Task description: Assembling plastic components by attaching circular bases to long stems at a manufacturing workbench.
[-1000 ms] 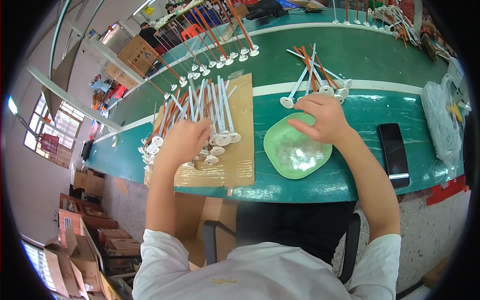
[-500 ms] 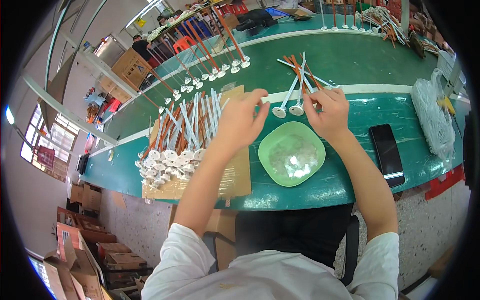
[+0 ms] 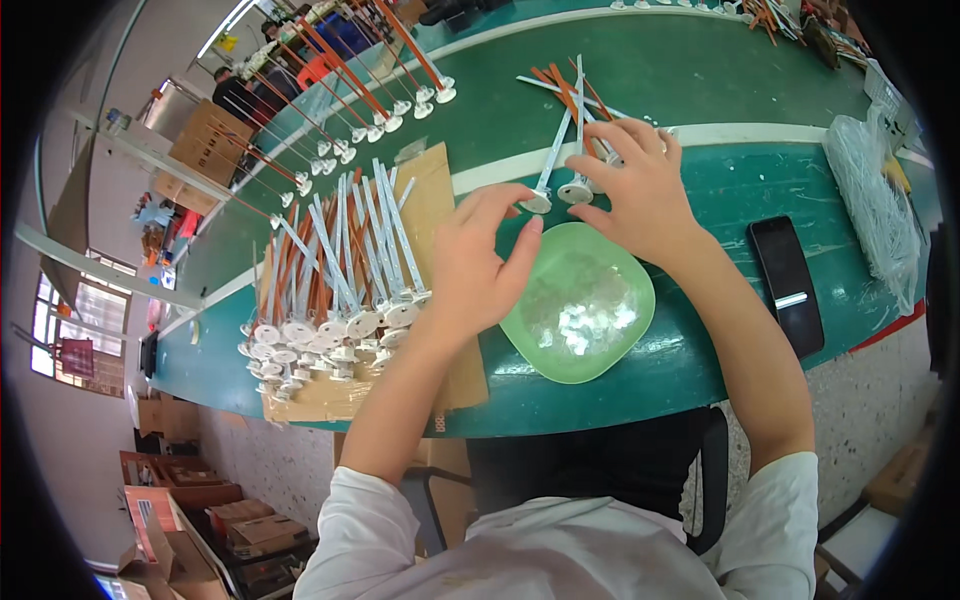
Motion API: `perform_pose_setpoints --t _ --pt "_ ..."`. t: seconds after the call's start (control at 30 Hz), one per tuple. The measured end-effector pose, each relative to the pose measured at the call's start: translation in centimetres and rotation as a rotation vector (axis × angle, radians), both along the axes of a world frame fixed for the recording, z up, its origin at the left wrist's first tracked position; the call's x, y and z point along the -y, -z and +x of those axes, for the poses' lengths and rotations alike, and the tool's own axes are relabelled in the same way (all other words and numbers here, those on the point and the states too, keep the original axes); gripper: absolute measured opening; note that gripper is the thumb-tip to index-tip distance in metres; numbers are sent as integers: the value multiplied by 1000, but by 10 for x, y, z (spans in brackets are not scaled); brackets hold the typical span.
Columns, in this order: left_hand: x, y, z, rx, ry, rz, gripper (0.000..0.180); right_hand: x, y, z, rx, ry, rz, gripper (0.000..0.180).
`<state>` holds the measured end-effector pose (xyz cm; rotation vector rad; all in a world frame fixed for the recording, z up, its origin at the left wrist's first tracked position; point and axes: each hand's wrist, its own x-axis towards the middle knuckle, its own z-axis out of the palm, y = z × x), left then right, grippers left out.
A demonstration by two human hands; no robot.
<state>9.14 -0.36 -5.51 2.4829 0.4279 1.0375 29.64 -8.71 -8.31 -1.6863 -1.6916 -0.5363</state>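
Observation:
My left hand (image 3: 483,258) is beside the upper left rim of a light green bowl (image 3: 570,374). Its thumb and forefinger stand apart, close to the white disc foot (image 3: 538,203) of a pale strip. My right hand (image 3: 640,190) reaches over a small bunch of white and brown strips (image 3: 556,152), fingers spread and curved. Between its thumb and fingers is a second white disc foot (image 3: 576,190); whether they touch it I cannot tell. Something clear and shiny covers the bowl's bottom. Part of the bunch is hidden behind my right hand.
Left on a cardboard sheet (image 3: 467,375) lies a pile of disc-footed strips (image 3: 345,325). More disc-footed rods (image 3: 392,123) stand along the bench beyond. On the right are a black phone (image 3: 786,275) and a clear plastic bag (image 3: 868,200). People sit in the far left background.
My right hand has opened from a pinch and lies over the bunched strips. My left hand has come down beside the nearer disc foot, its fingers still apart. The whole view has shifted.

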Motion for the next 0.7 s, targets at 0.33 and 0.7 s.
perform_pose_setpoints --t 0.33,0.7 --pt "-2 22 -15 208 86 75 23 6 4 -5 23 3 130 28" --pt "8 24 -18 168 244 97 68 23 -19 -60 -211 -493 112 26"
